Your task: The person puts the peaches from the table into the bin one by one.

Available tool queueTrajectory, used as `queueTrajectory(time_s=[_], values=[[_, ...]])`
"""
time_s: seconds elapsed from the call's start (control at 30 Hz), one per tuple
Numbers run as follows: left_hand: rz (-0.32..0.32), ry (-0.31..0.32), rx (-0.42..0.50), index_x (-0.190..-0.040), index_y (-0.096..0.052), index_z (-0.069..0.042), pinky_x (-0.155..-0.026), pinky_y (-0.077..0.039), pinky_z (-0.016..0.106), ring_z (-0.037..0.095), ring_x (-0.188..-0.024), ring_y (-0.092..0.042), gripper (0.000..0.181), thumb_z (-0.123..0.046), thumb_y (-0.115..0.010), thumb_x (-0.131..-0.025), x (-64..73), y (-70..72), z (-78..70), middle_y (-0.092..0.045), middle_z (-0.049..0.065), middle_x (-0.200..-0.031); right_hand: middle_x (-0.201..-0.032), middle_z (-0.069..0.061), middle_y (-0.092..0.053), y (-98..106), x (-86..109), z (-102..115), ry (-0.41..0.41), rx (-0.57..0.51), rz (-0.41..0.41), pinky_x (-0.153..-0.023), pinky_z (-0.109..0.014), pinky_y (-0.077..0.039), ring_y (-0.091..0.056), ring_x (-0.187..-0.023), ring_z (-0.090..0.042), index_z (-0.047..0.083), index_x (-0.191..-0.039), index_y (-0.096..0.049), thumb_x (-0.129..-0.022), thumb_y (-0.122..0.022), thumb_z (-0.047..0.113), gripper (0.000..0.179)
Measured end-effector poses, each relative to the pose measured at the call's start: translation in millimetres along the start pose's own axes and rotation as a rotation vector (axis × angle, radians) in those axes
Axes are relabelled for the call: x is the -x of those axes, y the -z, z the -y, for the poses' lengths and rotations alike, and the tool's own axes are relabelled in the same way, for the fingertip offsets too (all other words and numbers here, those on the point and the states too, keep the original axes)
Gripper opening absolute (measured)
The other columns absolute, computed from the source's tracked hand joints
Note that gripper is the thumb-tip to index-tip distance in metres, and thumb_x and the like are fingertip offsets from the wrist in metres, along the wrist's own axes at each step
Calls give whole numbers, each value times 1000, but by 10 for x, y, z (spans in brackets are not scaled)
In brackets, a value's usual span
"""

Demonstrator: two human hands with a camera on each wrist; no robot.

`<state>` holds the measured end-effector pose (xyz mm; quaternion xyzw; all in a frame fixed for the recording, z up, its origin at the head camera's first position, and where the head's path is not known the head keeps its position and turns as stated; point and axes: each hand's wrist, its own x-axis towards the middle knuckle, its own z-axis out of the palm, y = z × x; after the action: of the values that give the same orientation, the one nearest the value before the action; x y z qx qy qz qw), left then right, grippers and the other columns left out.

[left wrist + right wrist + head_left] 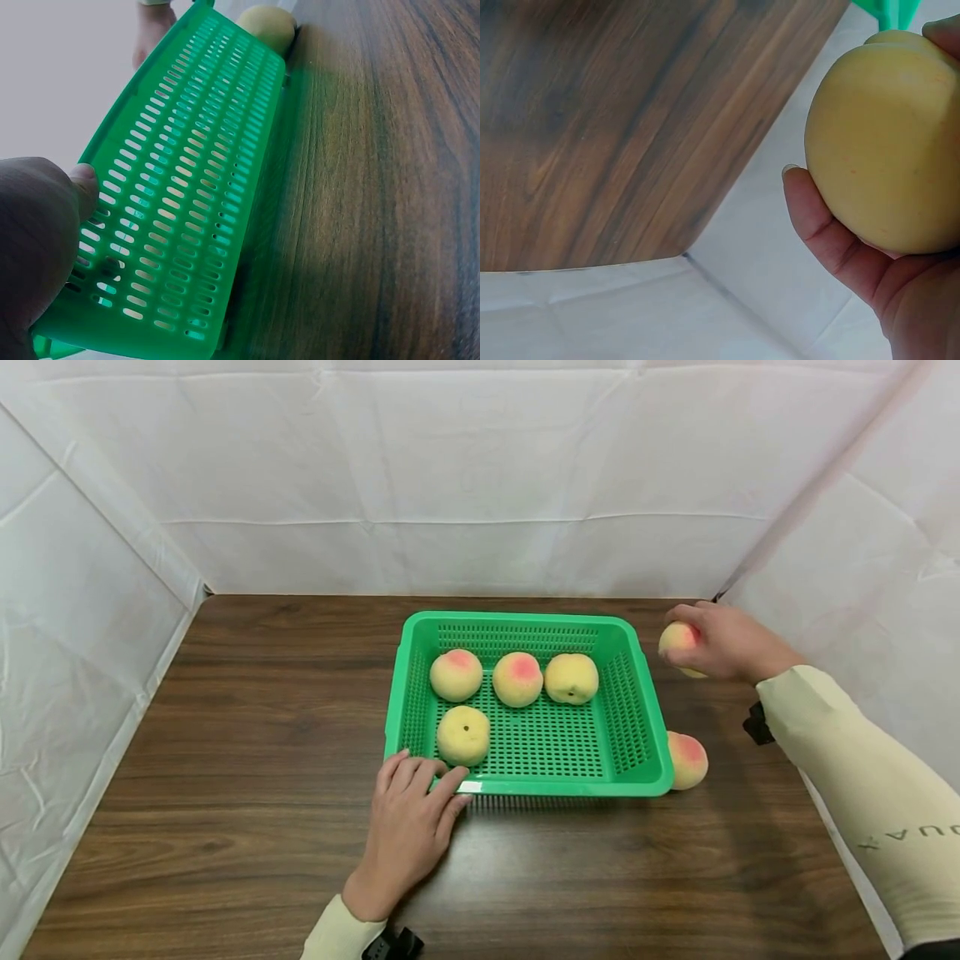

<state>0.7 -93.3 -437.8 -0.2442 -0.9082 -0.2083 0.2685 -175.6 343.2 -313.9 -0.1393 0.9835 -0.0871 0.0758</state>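
A green plastic basket with slotted walls stands on the table. Inside it lie several yellow peaches with pink blush, among them one peach near the front left. My left hand grips the basket's front rim by its left corner; in the left wrist view the thumb lies against the outer side. Beyond the basket's right side, my right hand holds another peach above the table, its fingers and thumb around the fruit. One more peach sits on the table against the basket's front right side.
The dark wood-grain table reaches to white sheet walls at the back, left and right. The back right table corner is close to my right hand.
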Motion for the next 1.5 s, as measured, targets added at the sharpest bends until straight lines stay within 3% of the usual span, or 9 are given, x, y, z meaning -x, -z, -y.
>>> queueTrajectory(time_s=[0.43,0.73,0.97,1.33,1.5], values=[[11,5,3,-112,-71,-20,-112,-41,53,26,-98,-62,35,-47,-48,-106,-1,21,0,-67,2,-97,-110,-8,-63,96,-37,501,91,-9,29,-65,-32,-47,-58,-80,-19,15,-125,-67,-90,-71,26,37],[33,13,-7,-113,-71,-21,-113,-40,53,26,-100,-61,41,-49,-42,-108,2,21,-4,-67,3,-100,-105,-5,-61,-3,-151,820,232,-15,45,-73,-34,-49,-58,-80,-18,14,-122,-69,-88,-73,26,36],[14,3,-4,-112,-71,-20,-112,-41,53,25,-99,-61,30,-44,-54,-102,3,3,2,-67,2,-98,-111,-4,-62,-108,-195,1134,346,-27,98,-73,-32,-49,-57,-83,-15,17,-125,-68,-88,-73,26,38],[12,2,-6,-112,-70,-21,-112,-41,53,25,-98,-61,41,-49,-40,-109,4,-2,6,-66,2,-97,-104,-1,-59,-314,-230,1518,482,-19,187,-68,-28,-45,-53,-75,-12,13,-133,-67,-91,-74,31,47],[19,3,-9,-112,-70,-21,-112,-41,53,25,-98,-61,41,-49,-40,-109,2,1,8,-66,2,-97,-111,-1,-60,-398,-224,1656,501,-24,219,-68,-27,-49,-57,-76,-11,13,-134,-67,-90,-74,31,49]])
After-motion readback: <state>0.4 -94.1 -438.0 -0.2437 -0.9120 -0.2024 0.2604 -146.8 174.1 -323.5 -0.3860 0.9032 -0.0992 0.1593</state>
